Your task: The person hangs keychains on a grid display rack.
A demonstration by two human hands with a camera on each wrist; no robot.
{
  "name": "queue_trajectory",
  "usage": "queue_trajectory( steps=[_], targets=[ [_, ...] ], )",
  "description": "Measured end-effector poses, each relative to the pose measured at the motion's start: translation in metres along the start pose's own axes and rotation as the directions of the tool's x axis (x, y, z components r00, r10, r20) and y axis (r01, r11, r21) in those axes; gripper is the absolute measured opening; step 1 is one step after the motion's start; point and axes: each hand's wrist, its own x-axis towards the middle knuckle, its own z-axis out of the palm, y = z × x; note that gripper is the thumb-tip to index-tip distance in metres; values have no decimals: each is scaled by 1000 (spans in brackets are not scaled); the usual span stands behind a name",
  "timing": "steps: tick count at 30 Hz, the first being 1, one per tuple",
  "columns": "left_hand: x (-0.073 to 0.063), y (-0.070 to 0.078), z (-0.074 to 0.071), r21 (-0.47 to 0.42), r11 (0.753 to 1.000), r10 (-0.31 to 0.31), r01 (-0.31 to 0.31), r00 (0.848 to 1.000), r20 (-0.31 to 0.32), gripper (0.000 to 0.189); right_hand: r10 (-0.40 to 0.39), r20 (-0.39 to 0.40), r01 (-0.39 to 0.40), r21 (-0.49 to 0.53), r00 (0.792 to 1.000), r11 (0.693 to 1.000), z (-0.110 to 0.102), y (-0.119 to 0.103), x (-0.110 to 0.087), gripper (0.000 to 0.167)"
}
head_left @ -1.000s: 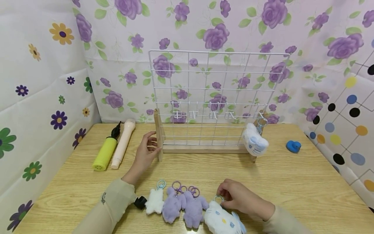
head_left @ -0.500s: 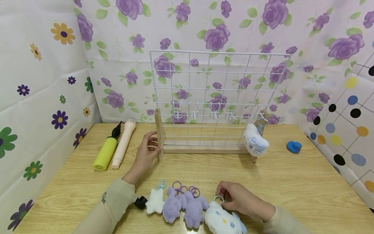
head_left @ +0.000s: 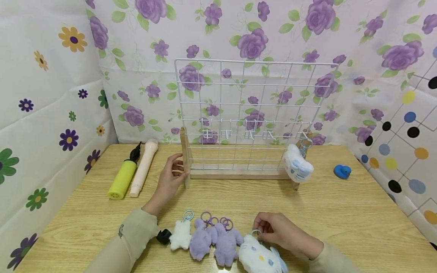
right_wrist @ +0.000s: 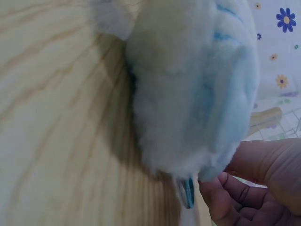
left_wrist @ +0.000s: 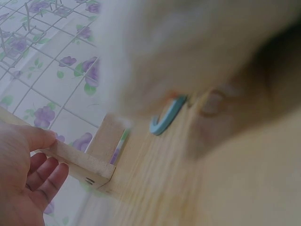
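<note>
My left hand grips the left wooden upright of a white wire grid rack, thumb in front and fingers curled behind. At the front, my right hand pinches at the key ring of a white cat-face plush keychain with blue eyes, which lies face up on the table. To its left lie two purple plush keychains and a small white plush keychain. A similar cat-face plush keychain hangs by its ring from the rack's rightmost hook.
Several white hooks line the grid left of the hanging plush. A yellow-green hand pump and a pale pink stick lie at left on the wooden table. A blue toy duck sits at right.
My right hand has shifted very slightly lower at the key ring, and the ring shows a little flatter. My left hand keeps its hold on the upright.
</note>
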Motion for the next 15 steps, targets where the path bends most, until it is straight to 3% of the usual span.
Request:
queue_trajectory(
  steps=[15],
  targets=[
    [0,0,1,2,1000,9,-9,1000,-2,63,-21,-33,20,-15,999,1000,-10,-7,-5,5]
  ],
)
